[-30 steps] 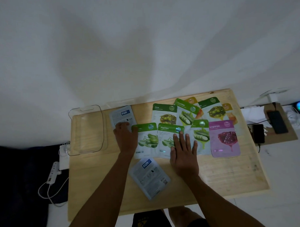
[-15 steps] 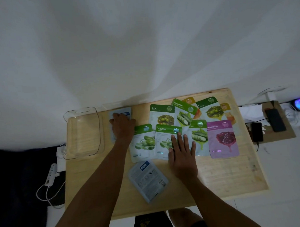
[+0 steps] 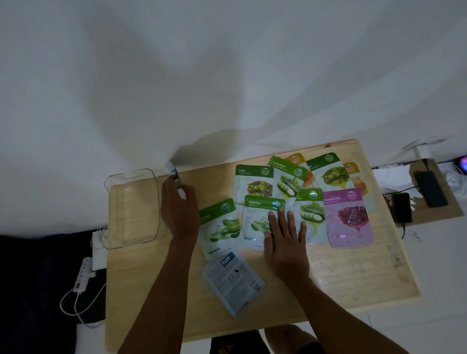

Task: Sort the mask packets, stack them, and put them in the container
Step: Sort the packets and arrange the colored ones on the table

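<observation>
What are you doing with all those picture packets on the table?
A person is sorting face mask packets spread over a wooden table. The left hand is lifting a grey packet by its edge, right beside the clear container, which has nothing in it yet. The right hand lies flat on the Aloe Vera packet. Olive, cucumber and pomegranate packets lie overlapping nearby, and another grey packet lies face-down near the front edge.

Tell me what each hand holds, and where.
Left hand lifts a pale packet by its lower end. Right hand holds nothing, lying flat on the aloe packet.
</observation>
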